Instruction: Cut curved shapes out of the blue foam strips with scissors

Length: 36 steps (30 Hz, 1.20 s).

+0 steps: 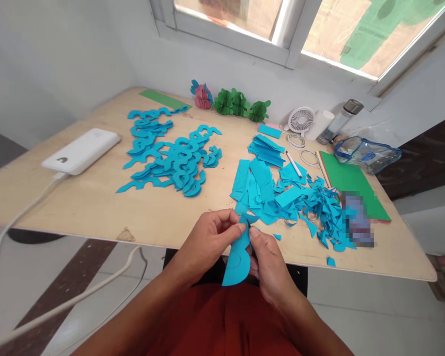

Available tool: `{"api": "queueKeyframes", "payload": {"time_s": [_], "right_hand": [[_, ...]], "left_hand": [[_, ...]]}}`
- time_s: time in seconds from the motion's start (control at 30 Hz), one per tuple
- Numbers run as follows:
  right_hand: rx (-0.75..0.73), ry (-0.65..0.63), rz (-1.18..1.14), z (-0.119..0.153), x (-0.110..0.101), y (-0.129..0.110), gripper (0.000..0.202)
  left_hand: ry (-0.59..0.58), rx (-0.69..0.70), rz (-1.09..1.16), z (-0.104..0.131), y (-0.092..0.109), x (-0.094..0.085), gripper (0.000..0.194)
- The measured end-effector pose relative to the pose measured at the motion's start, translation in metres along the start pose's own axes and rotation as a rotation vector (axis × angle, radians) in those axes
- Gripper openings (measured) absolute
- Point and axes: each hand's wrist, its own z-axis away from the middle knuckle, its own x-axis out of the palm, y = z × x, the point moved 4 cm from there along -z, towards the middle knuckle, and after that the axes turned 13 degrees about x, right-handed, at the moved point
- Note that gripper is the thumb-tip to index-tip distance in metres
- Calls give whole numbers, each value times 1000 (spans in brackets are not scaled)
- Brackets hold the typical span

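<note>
My left hand (217,232) pinches a folded piece of blue paper (238,259) with a scalloped edge and a curved pencil line on it. The paper hangs just past the table's front edge, over my lap. My right hand (269,257) is closed around a pair of scissors (249,225); only a bit of dark blade shows at the paper's upper edge, and the handles are mostly hidden. Beyond my hands lie blue paper strips (261,180) and a heap of blue scraps (322,202). Wavy blue cut-outs (187,158) are piled to the left.
On the left rests a white power bank (82,151) with a cable. Green paper figures (239,103) and a pink one (202,96) stand at the back. To the right are a small fan (301,120), a bottle (341,121), tape rolls (295,141), a pen (293,164) and green sheets (359,178).
</note>
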Motion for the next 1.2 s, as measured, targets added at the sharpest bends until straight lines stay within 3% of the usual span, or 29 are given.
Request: {"api": "queueKeyframes", "payload": {"time_s": [0.2,1.2], "right_hand": [[14,-32,7,0,0,3,48],[-27,-10,131,-2,0,-1,51]], "left_hand": [[44,34,-33,1,0,-3,18],[-88,-46,-66,-6,4,-6,18]]}}
